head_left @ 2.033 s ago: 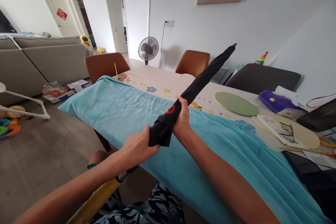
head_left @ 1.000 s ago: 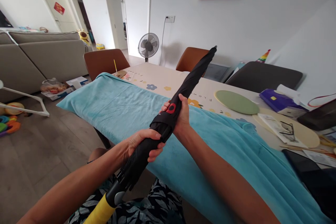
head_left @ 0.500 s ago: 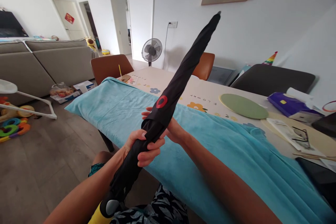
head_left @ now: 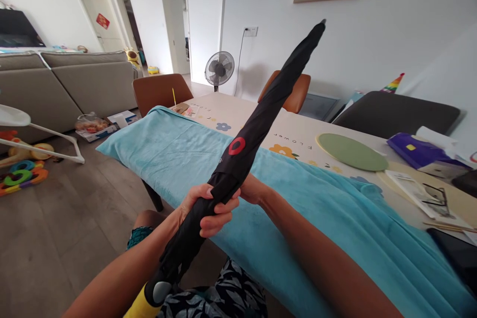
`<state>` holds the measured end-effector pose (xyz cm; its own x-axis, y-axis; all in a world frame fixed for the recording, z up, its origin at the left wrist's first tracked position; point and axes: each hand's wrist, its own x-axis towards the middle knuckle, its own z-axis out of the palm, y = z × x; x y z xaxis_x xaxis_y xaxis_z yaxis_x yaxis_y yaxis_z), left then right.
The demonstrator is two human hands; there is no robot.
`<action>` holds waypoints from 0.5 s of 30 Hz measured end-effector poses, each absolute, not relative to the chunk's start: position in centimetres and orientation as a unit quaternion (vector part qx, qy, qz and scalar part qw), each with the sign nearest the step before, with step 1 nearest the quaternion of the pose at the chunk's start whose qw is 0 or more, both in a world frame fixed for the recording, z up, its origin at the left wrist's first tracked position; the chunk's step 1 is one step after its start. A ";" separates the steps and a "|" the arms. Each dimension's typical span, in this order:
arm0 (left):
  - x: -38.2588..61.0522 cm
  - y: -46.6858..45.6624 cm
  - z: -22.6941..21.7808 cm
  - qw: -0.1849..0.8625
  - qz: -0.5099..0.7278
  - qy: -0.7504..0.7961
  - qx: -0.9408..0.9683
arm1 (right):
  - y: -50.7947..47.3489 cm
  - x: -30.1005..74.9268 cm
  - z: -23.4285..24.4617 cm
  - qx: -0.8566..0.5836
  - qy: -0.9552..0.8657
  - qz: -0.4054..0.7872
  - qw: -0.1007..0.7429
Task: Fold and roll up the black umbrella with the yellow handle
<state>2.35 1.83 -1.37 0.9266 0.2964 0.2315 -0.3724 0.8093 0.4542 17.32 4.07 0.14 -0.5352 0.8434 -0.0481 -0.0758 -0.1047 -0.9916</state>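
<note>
A furled black umbrella (head_left: 257, 134) with a red ring mark lies slantwise before me, its tip up and to the right. Its yellow handle (head_left: 143, 303) is down by my lap, with a grey button on the black part above it. My left hand (head_left: 208, 211) is closed around the folded cloth at the lower middle of the umbrella, thumb on top. Just above it, my right hand (head_left: 252, 190) is against the far side of the umbrella. The cloth hides the right hand's fingers.
A light blue cloth (head_left: 305, 208) covers the near side of the table (head_left: 246, 109). On the right are a green oval mat (head_left: 352, 152), a purple tissue pack (head_left: 413, 149), glasses (head_left: 436, 196) and a dark tablet-like device (head_left: 450, 253). Chairs and a fan (head_left: 219, 68) stand beyond.
My right hand's fingers, which showed at the umbrella's left edge, are now hidden behind it. The left hand keeps its grip. The whole view has shifted slightly.
</note>
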 end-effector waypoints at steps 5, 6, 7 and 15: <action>1.5 1.8 -1.0 0.945 0.193 -0.076 0.253 | 5.0 18.8 0.4 -0.334 -0.626 0.662 0.240; 1.2 1.8 -1.0 0.944 0.199 -0.073 0.253 | 5.3 19.4 0.7 -0.345 -0.629 0.659 0.227; 0.9 1.8 -0.9 0.943 0.206 -0.069 0.252 | 5.6 20.0 1.1 -0.359 -0.627 0.654 0.224; -1.2 2.6 -1.2 0.922 0.273 -0.039 0.270 | 4.1 20.6 5.5 -0.422 -0.638 0.580 0.281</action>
